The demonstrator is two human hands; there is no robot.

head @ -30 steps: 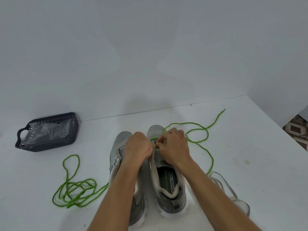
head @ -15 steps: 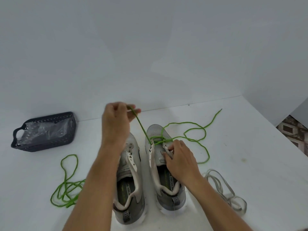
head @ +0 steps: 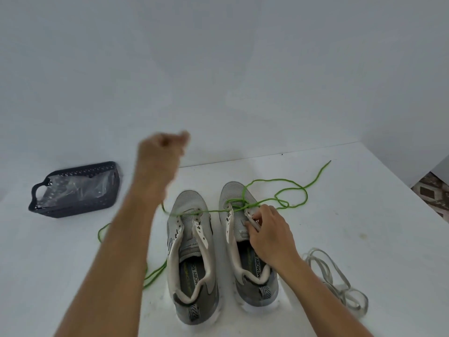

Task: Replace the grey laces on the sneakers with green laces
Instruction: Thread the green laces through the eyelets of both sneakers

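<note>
Sitting at left: dark basket (head: 75, 190). Raised mid-frame, blurred: left hand (head: 159, 156), fingers curled, grip on green lace (head: 267, 205) unclear. Below, two sneakers (head: 192, 251). Pinching right sneaker's (head: 245, 239) eyelet flap: right hand (head: 269, 234). Lower right, grey laces (head: 337, 280).

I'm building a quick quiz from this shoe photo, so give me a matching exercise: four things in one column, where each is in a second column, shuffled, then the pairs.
Things:
1. basket
2. grey laces
3. left hand
4. right hand

Places:
A. heaped on the table, right of the sneakers
B. raised above the table
C. far left, by the wall
D. on the right sneaker's eyelets

Pairs: 1-C, 2-A, 3-B, 4-D
</note>
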